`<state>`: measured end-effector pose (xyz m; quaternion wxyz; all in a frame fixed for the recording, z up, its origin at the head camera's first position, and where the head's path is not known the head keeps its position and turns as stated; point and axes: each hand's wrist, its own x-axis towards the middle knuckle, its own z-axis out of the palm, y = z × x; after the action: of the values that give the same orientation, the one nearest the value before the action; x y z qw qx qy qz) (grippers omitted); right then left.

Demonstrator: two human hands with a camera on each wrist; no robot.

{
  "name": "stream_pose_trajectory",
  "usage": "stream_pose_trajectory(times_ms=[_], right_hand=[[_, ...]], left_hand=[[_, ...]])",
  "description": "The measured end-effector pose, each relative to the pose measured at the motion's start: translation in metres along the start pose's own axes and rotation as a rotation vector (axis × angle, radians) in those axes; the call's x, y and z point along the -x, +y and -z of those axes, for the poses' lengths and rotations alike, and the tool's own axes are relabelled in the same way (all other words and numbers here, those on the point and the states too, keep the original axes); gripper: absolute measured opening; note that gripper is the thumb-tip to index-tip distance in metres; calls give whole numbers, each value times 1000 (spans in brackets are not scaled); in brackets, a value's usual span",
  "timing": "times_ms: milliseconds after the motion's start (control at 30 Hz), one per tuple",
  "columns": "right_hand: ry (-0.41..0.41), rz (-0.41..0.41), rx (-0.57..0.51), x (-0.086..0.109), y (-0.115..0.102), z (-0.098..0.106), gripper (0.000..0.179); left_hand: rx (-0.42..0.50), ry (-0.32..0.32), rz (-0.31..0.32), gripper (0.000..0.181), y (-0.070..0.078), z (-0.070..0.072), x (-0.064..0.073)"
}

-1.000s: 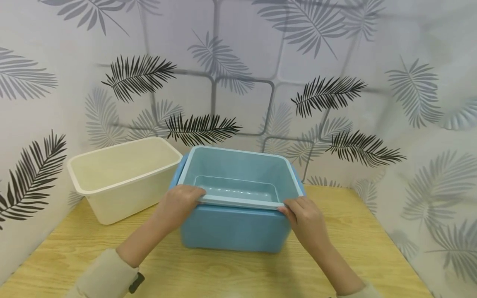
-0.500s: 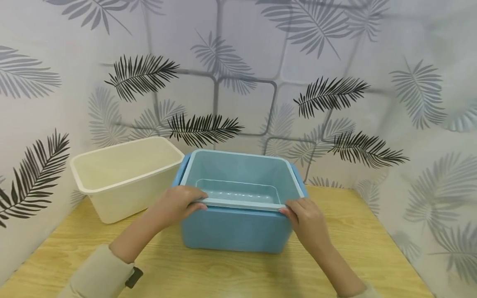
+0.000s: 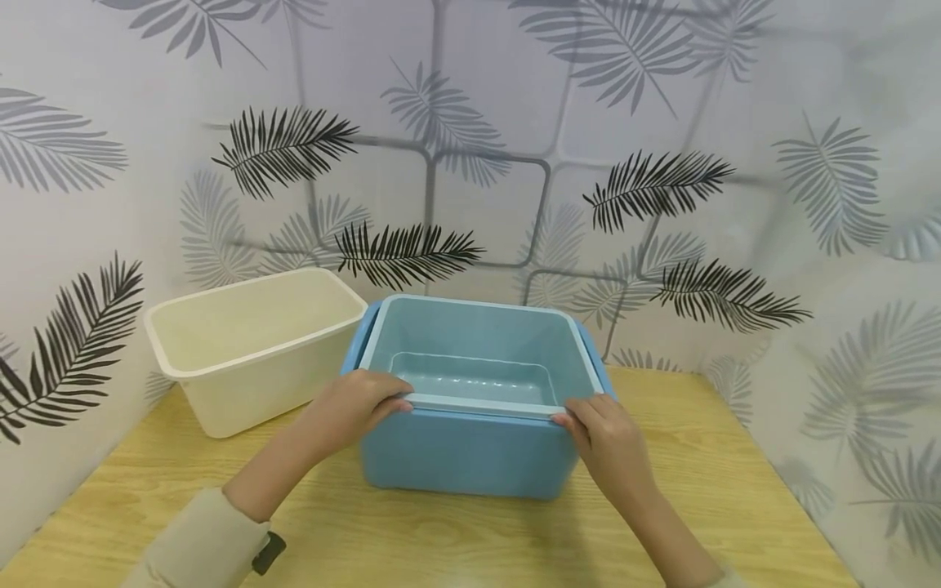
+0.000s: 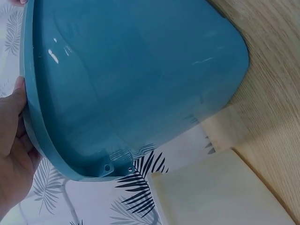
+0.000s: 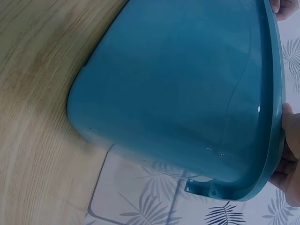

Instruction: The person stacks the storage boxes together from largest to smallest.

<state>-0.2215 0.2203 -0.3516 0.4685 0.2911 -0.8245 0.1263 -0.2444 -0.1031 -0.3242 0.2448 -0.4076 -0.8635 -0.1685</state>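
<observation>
A light blue plastic bin [image 3: 478, 327] sits nested inside a slightly larger, darker blue bin [image 3: 466, 453] on the table. Both are open at the top, and the inner one's front rim stands just above the outer rim. My left hand [image 3: 367, 400] grips that front rim near its left corner, thumb below and fingers over the edge. Near the right corner my right hand [image 3: 608, 437] pinches the same rim. The left wrist view shows the outer bin's smooth wall [image 4: 140, 70], with my left hand [image 4: 14, 145] at its rim. My right hand [image 5: 291, 150] is likewise at the rim in the right wrist view.
A cream rectangular bin [image 3: 257, 388] stands behind and left of the blue bins, close beside them. The light wood table [image 3: 441, 539] reaches back to a wall covering [image 3: 485, 98] printed with grey and black leaves.
The inner light blue bin has settled slightly lower in the darker one. My left hand has shifted its grip, its thumb now showing below the rim. My right hand holds the same spot.
</observation>
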Motion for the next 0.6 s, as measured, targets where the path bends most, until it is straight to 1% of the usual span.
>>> stream_pose_trajectory(times_ms=[200, 433, 600], right_hand=[[-3, 0, -1, 0, 1, 0, 44], [-5, -4, 14, 0, 4, 2, 46], [-8, -7, 15, 1, 7, 3, 44]], left_hand=[[-1, 5, -4, 14, 0, -1, -2], [-2, 22, -40, 10, 3, -2, -6], [-12, 22, -39, 12, 3, -5, -8]])
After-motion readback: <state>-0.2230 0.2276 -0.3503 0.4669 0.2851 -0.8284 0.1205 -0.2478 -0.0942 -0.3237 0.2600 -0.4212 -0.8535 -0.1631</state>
